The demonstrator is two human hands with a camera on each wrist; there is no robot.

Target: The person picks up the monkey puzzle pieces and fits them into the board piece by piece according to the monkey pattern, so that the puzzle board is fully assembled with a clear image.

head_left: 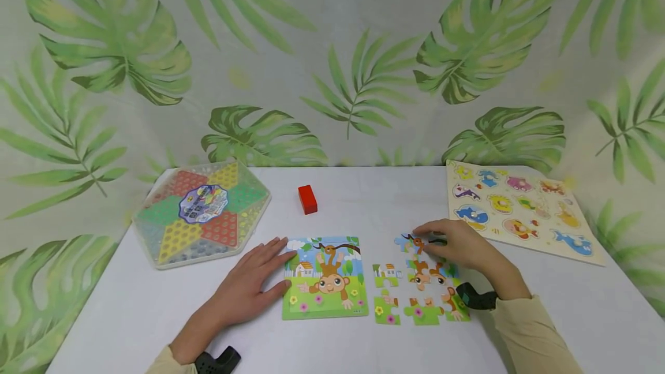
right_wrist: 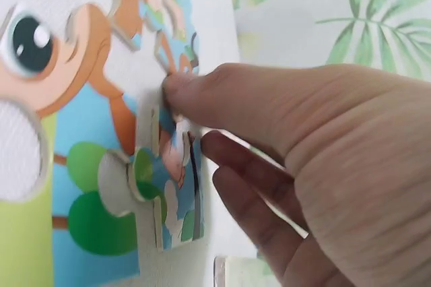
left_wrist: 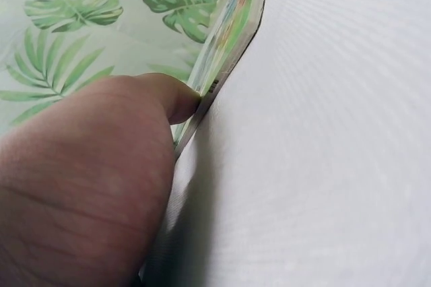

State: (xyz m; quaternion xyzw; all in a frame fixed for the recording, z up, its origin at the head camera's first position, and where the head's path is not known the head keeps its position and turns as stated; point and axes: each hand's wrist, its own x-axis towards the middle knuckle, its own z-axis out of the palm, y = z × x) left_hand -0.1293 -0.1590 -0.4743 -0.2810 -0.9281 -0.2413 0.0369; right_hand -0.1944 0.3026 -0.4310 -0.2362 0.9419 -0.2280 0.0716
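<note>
My left hand [head_left: 254, 281] lies at the left side of a square monkey picture board [head_left: 337, 310], its fingers straight. In the left wrist view, the thumb [left_wrist: 178, 98] touches the board's edge. To the right, my right hand [head_left: 457, 241] pinches a jigsaw piece [head_left: 403, 245] with a dark branch and blue sky, at the far edge of a partly joined monkey jigsaw [head_left: 426, 316]. A corner piece [right_wrist: 172, 199] lies close beside the right thumb [right_wrist: 195, 95]. The right index fingertip is hidden behind the thumb in the right wrist view.
A hexagonal game box [head_left: 249, 201] with coloured triangles lies at the left. Beyond the picture board is a red block [head_left: 307, 199]. At the far right lies a wooden knob-puzzle board [head_left: 525, 206] with sea animals. A leaf-print cloth [head_left: 363, 74] hangs behind the table.
</note>
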